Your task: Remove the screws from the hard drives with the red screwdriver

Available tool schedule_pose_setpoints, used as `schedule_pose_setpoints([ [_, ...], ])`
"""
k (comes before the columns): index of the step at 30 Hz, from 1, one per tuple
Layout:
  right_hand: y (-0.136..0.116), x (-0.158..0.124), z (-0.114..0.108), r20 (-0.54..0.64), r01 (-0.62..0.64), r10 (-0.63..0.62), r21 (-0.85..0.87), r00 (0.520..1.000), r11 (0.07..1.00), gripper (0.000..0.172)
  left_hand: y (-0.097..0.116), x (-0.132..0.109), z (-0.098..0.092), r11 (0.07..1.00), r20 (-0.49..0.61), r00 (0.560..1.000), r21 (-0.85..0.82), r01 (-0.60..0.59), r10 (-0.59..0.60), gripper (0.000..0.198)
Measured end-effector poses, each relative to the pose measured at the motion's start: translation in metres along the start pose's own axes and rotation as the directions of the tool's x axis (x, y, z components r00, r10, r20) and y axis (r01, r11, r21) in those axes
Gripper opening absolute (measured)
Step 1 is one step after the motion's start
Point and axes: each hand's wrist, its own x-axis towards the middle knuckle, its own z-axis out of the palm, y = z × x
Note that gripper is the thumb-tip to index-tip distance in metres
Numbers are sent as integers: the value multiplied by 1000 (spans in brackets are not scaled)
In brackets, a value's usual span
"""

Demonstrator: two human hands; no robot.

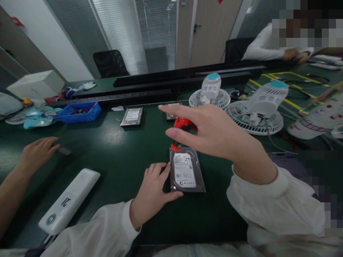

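A hard drive (198, 171) with a white label lies flat on the green table in front of me. My left hand (154, 187) holds it by its left edge, fingertips along the side and thumb at the lower left corner. Above the drive's far left part, my right hand (206, 132) has hold of a red-and-black screwdriver (182, 124). The screwdriver stands roughly upright, pointing down at the drive near my left fingertips. My right index finger and thumb stretch out on either side of its handle; the other fingers are hidden, and the tip is hard to make out.
Two more hard drives, one (132, 117) left and another (171, 111) partly behind my right hand, lie farther back. A blue bin (79, 112), fans (254, 107) and a white device (69, 201) marked 21 surround them. Another person's hand (37, 153) reaches in from the left.
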Motion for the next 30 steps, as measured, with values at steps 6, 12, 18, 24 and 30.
schedule_pose_setpoints([
  [6, 0, 0, -1, 29, 48, -48, 3, 998, 999, 55, -1, 0, 2, 1000, -3, 1000, 12, -5, 5, 85],
  [12, 2, -1, 1, -12, -24, 23, -88, 1000, 996, 50, -1, -1, 2, 1000, -8, 1000, -5, -1, 1, 82],
  [18, 0, 0, 1, 79, 60, -64, 56, 995, 997, 58, -2, -1, 3, 1000, -16, 1000, -1, -1, 1, 81],
  [24, 3, 1, 1, 24, 34, -34, 6, 999, 999, 43, 0, 0, 1, 1000, 6, 1000, -20, 5, -5, 82],
  [30, 9, 1, -2, -9, 114, -114, 72, 993, 991, 49, 0, -1, 2, 1000, -24, 1000, -13, -7, 6, 83],
])
